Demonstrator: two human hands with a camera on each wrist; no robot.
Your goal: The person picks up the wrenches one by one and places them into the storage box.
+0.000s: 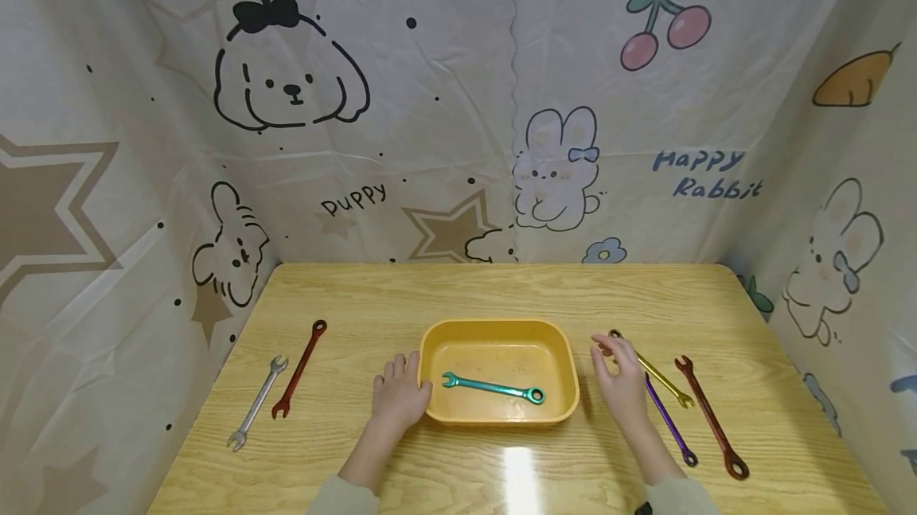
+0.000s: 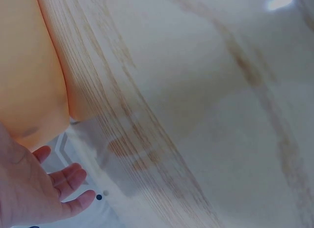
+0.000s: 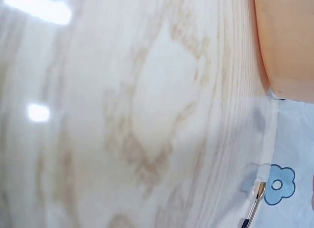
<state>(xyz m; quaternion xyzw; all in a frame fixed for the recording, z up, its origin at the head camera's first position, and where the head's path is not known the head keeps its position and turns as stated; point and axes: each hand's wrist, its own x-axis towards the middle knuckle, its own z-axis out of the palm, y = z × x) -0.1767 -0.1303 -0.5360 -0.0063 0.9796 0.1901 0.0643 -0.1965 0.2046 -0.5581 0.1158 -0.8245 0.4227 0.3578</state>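
Observation:
My left hand (image 1: 403, 392) rests against the left side of a yellow plastic bin (image 1: 499, 423), fingers extended and thumb at the rim. In the left wrist view its fingers (image 2: 71, 181) are loosely bent beside the bin wall (image 2: 32, 66). A teal wrench (image 1: 494, 388) lies inside the bin. My right hand (image 1: 622, 380) hovers right of the bin with thumb and fingers apart, nothing between them. It overlaps a yellow wrench (image 1: 662, 378) and a purple wrench (image 1: 669, 423), hiding part of each. One wrench end (image 3: 259, 191) shows low in the right wrist view.
A red-brown wrench (image 1: 709, 415) lies farther right on the wooden table (image 1: 344, 292). On the left are a silver wrench (image 1: 258, 403) and a red wrench (image 1: 299, 369). A printed cloth (image 1: 444, 133) hangs behind and along both sides of the table.

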